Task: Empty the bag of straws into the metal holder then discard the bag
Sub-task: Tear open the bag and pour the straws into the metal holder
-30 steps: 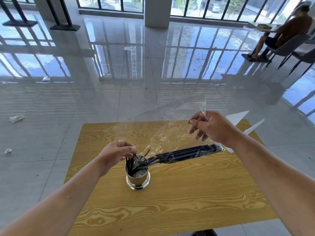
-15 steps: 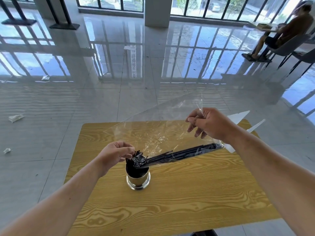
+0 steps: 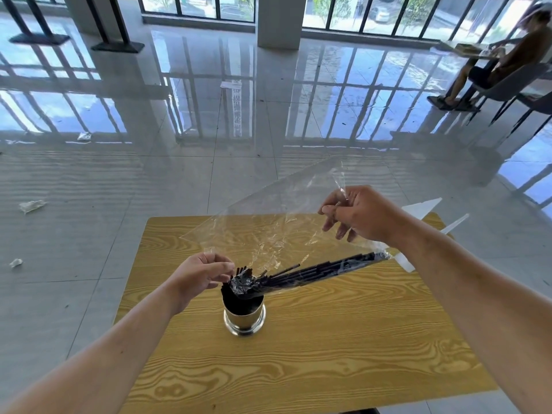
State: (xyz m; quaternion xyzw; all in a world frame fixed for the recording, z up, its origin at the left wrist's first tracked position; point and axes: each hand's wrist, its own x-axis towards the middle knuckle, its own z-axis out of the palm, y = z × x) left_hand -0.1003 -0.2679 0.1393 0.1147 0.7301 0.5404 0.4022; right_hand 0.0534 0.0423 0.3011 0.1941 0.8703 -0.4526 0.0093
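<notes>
A clear plastic bag (image 3: 268, 231) hangs tilted over the wooden table (image 3: 328, 354). My right hand (image 3: 358, 216) pinches its raised corner. A bundle of black straws (image 3: 313, 271) lies inside along the lower edge, sloping down to the left. The bag's mouth rests at the rim of the round metal holder (image 3: 244, 319), whose top is dark with straw ends. My left hand (image 3: 203, 273) holds the bag's mouth at the holder's left rim, fingers curled on the plastic and straw tips.
White paper pieces (image 3: 421, 209) lie at the table's far right corner. Crumpled scraps (image 3: 31, 206) sit on the glossy tiled floor to the left. A person sits on a chair (image 3: 504, 85) at the far right. A pillar (image 3: 279, 22) stands behind.
My right hand has lifted the bag's corner slightly higher. More straw ends fill the holder's top than a second ago. My left hand stays at the rim.
</notes>
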